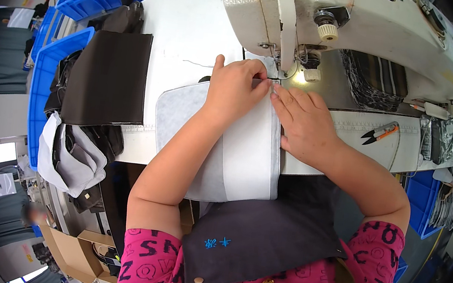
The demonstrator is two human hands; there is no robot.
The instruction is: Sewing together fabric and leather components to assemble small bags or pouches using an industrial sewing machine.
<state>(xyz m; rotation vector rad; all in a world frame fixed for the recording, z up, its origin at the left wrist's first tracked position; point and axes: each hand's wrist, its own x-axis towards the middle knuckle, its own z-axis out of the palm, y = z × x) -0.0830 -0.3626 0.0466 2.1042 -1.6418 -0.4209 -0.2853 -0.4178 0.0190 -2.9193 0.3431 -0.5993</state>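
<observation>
A grey fabric panel with a white strip along its right side lies on the sewing table, its near end hanging over the front edge towards my lap. My left hand pinches its far right corner between thumb and curled fingers, just in front of the needle area of the sewing machine. Against the panel's right edge rests my right hand, laid fairly flat with fingers stretched and the tips meeting the same corner. A small lamp lights the machine bed beside the presser foot.
Dark brown panels are piled at the left over a blue bin, with pale pieces below. Orange-handled thread snips lie right of my right hand. Behind them sits a stack of dark striped pieces.
</observation>
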